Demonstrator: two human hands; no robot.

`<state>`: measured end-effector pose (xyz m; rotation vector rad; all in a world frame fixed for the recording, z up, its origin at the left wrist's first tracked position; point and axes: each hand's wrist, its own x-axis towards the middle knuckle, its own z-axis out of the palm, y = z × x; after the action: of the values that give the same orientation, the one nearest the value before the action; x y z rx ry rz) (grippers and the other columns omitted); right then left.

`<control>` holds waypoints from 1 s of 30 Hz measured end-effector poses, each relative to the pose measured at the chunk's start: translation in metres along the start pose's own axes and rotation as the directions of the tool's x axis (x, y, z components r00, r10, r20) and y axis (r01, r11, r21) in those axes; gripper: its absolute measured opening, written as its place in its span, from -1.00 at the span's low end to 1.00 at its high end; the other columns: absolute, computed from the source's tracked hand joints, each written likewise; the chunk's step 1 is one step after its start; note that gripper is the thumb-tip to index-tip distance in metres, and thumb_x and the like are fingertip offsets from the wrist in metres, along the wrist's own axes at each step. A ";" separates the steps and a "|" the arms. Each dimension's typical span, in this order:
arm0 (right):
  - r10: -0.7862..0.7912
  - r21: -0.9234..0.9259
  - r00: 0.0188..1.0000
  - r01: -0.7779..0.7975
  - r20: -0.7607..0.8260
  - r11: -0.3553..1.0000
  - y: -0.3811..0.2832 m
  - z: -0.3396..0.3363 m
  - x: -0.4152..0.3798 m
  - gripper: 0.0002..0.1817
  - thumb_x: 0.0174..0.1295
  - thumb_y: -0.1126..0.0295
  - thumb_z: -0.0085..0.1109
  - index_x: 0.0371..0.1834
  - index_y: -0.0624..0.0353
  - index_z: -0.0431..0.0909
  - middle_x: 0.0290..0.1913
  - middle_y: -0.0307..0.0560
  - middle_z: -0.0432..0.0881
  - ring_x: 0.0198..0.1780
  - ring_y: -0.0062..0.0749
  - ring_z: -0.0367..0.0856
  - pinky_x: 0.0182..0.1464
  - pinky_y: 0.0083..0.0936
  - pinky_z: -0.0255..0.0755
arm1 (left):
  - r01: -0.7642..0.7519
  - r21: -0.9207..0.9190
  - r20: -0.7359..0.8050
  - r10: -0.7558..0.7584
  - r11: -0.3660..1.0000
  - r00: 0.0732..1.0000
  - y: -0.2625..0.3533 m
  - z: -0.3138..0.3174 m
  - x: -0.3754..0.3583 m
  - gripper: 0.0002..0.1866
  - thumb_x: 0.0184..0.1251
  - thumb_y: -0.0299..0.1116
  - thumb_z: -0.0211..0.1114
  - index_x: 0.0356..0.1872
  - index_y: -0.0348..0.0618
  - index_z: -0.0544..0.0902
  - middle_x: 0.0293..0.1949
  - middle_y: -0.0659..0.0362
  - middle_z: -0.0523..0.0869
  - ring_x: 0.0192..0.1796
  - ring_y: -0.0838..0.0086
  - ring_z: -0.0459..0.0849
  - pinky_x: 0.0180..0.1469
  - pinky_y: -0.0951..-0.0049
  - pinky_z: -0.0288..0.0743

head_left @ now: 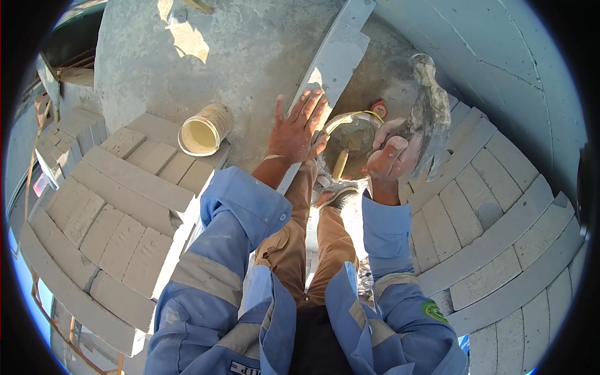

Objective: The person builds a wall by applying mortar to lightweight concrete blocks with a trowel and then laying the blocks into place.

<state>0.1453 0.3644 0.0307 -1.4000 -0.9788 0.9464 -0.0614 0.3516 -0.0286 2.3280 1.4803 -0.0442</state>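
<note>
My left hand (294,131) is open, its fingers spread over the lower part of a long grey slab (337,53) with a notched edge. Whether the palm bears on the slab cannot be told. In my right hand (394,153) is a claw hammer (428,103), its dusty head raised close to the camera and its handle mostly hidden by foreshortening. Between my hands stands a round bucket (331,128) with grey mortar inside. A tool with a yellowish handle (340,165) leans in it. Beside the rim lies a red tape measure (379,107).
Stacked grey blocks rise on the left (119,231) and on the right (481,200). A pale bucket (206,131) lies tipped near the left stack. A grey panel wall (494,56) stands at the upper right. My feet are beneath the mortar bucket.
</note>
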 end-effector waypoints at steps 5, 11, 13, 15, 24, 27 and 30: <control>-0.130 -0.474 0.955 0.246 0.265 0.846 0.030 0.017 -0.006 -0.71 0.43 0.28 0.11 0.03 0.29 0.50 -0.37 0.15 0.62 -0.49 0.01 0.61 -0.48 -0.19 0.42 | -0.002 -0.023 -0.029 0.001 1.000 1.000 0.001 -0.004 0.001 -0.18 0.31 0.19 0.14 0.54 0.02 0.28 0.61 0.17 0.14 0.62 0.27 0.12 0.55 -0.33 -0.31; 0.054 -0.465 0.979 0.045 0.198 0.884 0.020 0.022 -0.015 -0.69 0.47 0.15 0.10 -0.12 0.24 0.54 -0.48 0.17 0.61 -0.45 0.23 0.60 -0.41 -0.06 0.45 | 0.007 -0.024 -0.001 -0.007 1.000 1.000 -0.001 -0.001 0.001 -0.18 0.33 0.18 0.11 0.55 0.03 0.25 0.61 0.17 0.16 0.63 0.28 0.11 0.55 -0.31 -0.33; 0.137 -0.597 0.963 0.030 0.233 0.802 0.025 0.023 -0.010 -0.68 0.48 0.14 0.07 -0.14 0.23 0.53 -0.46 0.19 0.62 -0.43 0.20 0.62 -0.41 -0.09 0.44 | 0.011 -0.035 -0.006 -0.011 0.999 1.000 -0.002 -0.001 0.000 -0.18 0.33 0.17 0.11 0.56 0.03 0.25 0.61 0.17 0.16 0.62 0.29 0.11 0.55 -0.31 -0.33; 0.215 -0.718 0.945 0.030 0.248 0.695 0.019 0.020 0.000 -0.67 0.50 0.13 0.05 -0.16 0.23 0.53 -0.43 0.21 0.62 -0.41 0.17 0.63 -0.42 -0.12 0.44 | 0.006 -0.049 -0.022 -0.007 0.999 1.000 0.001 -0.001 0.002 -0.18 0.33 0.16 0.11 0.56 0.03 0.24 0.61 0.18 0.16 0.62 0.30 0.11 0.55 -0.32 -0.33; 0.585 -0.249 0.809 -0.578 -0.053 0.777 -0.001 -0.006 0.104 -0.46 0.54 -0.10 -0.06 -0.03 0.26 0.53 -0.54 -0.31 0.39 -0.67 -0.66 0.30 -0.65 -0.60 0.18 | 0.020 -0.063 -0.044 -0.023 0.998 0.999 -0.001 -0.001 0.002 -0.18 0.27 0.09 0.16 0.56 0.06 0.25 0.60 0.19 0.19 0.61 0.31 0.13 0.55 -0.31 -0.32; 0.663 -0.439 0.744 -0.569 0.087 0.696 0.015 -0.027 0.169 -0.46 0.51 -0.08 0.01 0.05 0.26 0.54 -0.55 -0.34 0.37 -0.66 -0.67 0.27 -0.64 -0.59 0.18 | 0.022 -0.072 -0.040 -0.024 0.997 0.999 0.000 -0.003 0.000 -0.18 0.27 0.08 0.17 0.55 0.07 0.25 0.60 0.19 0.18 0.62 0.32 0.12 0.55 -0.31 -0.32; 0.697 -0.532 0.698 -0.532 0.165 0.659 0.024 -0.020 0.217 -0.48 0.52 -0.06 0.00 0.05 0.26 0.56 -0.54 -0.32 0.40 -0.65 -0.63 0.29 -0.63 -0.55 0.20 | 0.037 -0.080 -0.011 -0.038 0.996 0.999 -0.001 -0.004 0.001 -0.18 0.28 0.09 0.17 0.56 0.09 0.24 0.61 0.20 0.17 0.63 0.33 0.10 0.56 -0.31 -0.34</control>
<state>0.2371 0.5613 0.0050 -2.0918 -1.0315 1.6186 -0.0623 0.3545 -0.0259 2.2421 1.5036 0.0197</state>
